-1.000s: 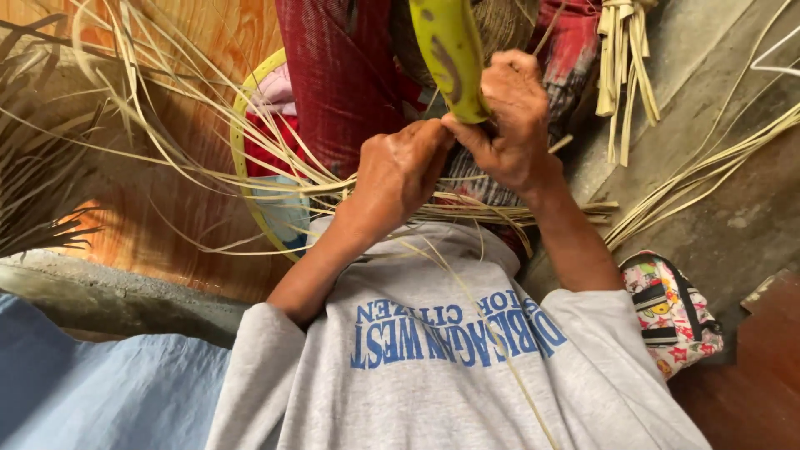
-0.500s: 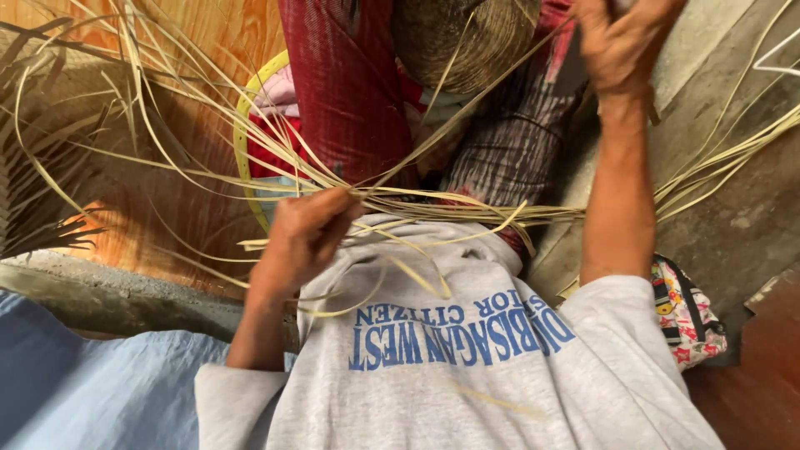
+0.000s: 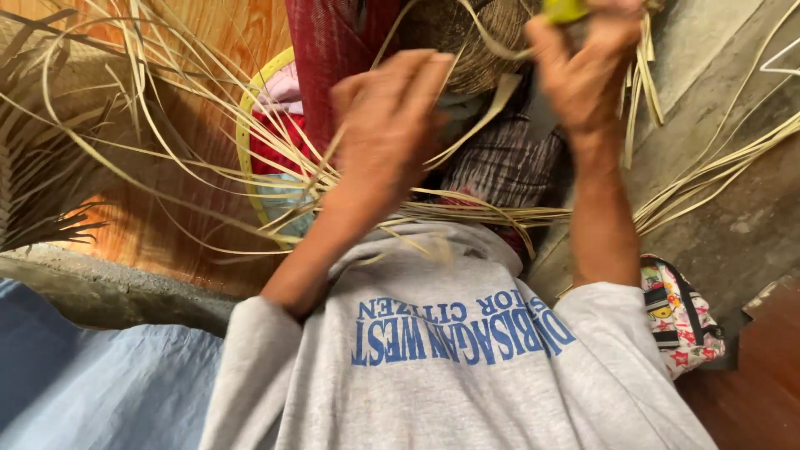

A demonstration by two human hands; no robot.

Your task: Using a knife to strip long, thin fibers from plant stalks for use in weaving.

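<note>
Overhead, right hand clenched on yellow-green tool; left hand loose, fingers spread among pale strips.

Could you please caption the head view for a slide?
Left hand and right hand work pale straw strips above a woven piece.

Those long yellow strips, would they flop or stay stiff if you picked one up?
The pale strips probably bend springily: they arc in long curves without creasing. They look thin and flat, so likely light. One strip by the left hand curls loosely, suggesting floppy ends.
</note>
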